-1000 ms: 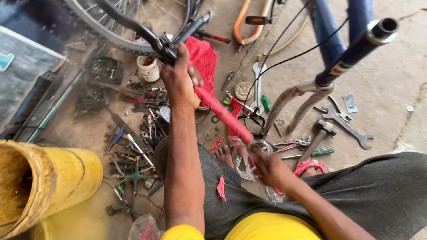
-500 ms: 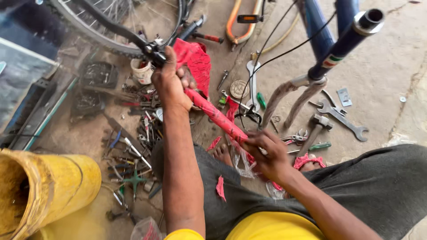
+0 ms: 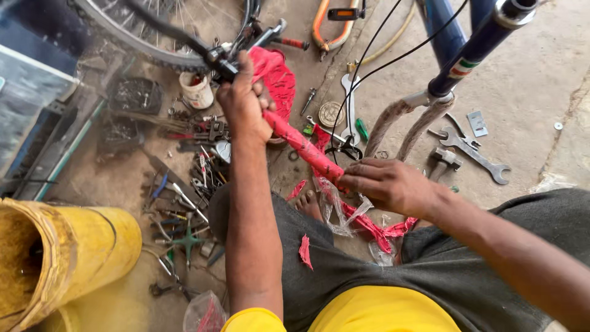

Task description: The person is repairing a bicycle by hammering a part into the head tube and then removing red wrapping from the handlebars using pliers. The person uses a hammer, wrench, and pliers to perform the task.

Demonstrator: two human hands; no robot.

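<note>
Below, a wheel (image 3: 147, 37) lies past a yellow drum (image 3: 67, 258) and a blue frame (image 3: 473, 43). The red tube (image 3: 301, 147) slants between both hands above scattered tools (image 3: 184, 184): the left hand (image 3: 243, 101) is clenched round its upper end, and the right hand (image 3: 387, 184) pinches it lower down, by clear wrap (image 3: 338, 209).

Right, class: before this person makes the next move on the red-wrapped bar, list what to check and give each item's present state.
1. Left hand grips the upper end of the red-wrapped metal bar: ok.
2. Right hand pinches the bar's lower part: ok.
3. Clear plastic wrapping fully off the bar: not ok, it hangs loose below the right hand.
4. Ground around the bare foot free of tools: not ok, scattered hand tools lie close.
5. Bar's far end attachment: cannot tell.
</note>
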